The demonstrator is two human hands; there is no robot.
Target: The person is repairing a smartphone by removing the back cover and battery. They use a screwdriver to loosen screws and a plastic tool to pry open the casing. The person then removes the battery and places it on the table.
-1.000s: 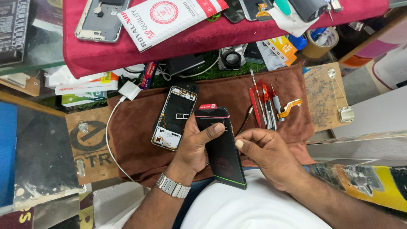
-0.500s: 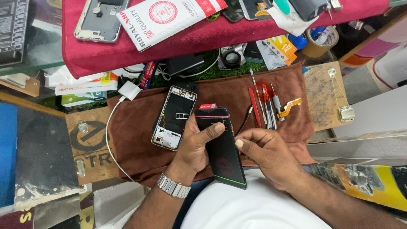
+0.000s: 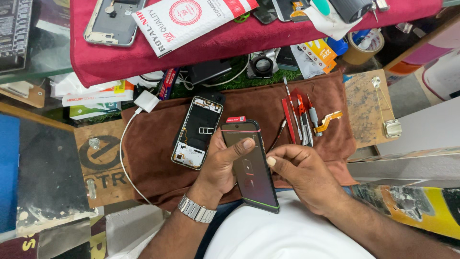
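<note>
Two hands meet over one dark smartphone [image 3: 250, 165], which is lifted clear of the brown cloth [image 3: 153, 148] and tilted back toward the person's lap, its screen facing up so it can be read from above. The left hand [image 3: 221, 165] carries the weight: the fingers wrap under the phone's left edge and the thumb lies across the glass near the top, so this hand is closed around the phone. The wrist, with its metal watch [image 3: 196, 210], bends upward from the lower left. The right hand [image 3: 299, 172] comes in from the right side with its fingers curled and its thumb tip just at the phone's right edge; it steadies the phone more than it carries it, and whether the hidden fingers press on the back cannot be told. Just left of the held phone, an opened phone frame [image 3: 196, 132] lies flat on the cloth with its insides exposed, probably set there within easy reach. To the right, the red-handled tools [image 3: 298, 115] and an orange flex cable [image 3: 328, 121] lie side by side, near the right hand. A white charger cable [image 3: 125, 158] trails off the cloth's left edge.
</note>
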